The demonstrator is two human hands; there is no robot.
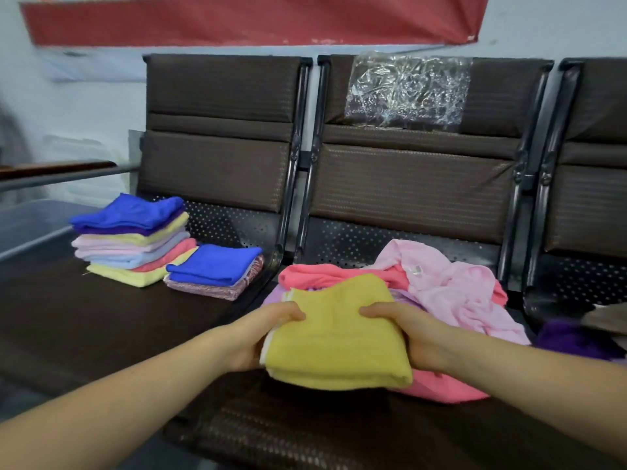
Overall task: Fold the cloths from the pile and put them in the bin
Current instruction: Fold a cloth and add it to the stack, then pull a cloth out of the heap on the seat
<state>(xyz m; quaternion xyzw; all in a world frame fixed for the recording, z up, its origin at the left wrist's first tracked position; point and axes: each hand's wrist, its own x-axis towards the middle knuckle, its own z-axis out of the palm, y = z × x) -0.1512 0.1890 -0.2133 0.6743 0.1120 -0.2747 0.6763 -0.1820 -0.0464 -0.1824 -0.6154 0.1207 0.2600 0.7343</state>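
Note:
A folded yellow cloth (334,334) is held over the middle seat. My left hand (261,337) grips its left edge and my right hand (407,330) grips its right edge, thumbs on top. Behind and under it lies the loose pile (451,286) of pink, coral and lilac cloths. On the left seat stands a tall stack of folded cloths (135,239) with a blue one on top. Beside it is a short stack topped by a blue cloth (217,266). No bin is in view.
The row of dark brown seats (101,320) has padded backs, and black metal frames (288,184) divide them. Clear plastic wrap (407,93) hangs on the middle backrest. A purple cloth (573,337) lies on the right seat. A glass-topped surface (30,222) sits at far left.

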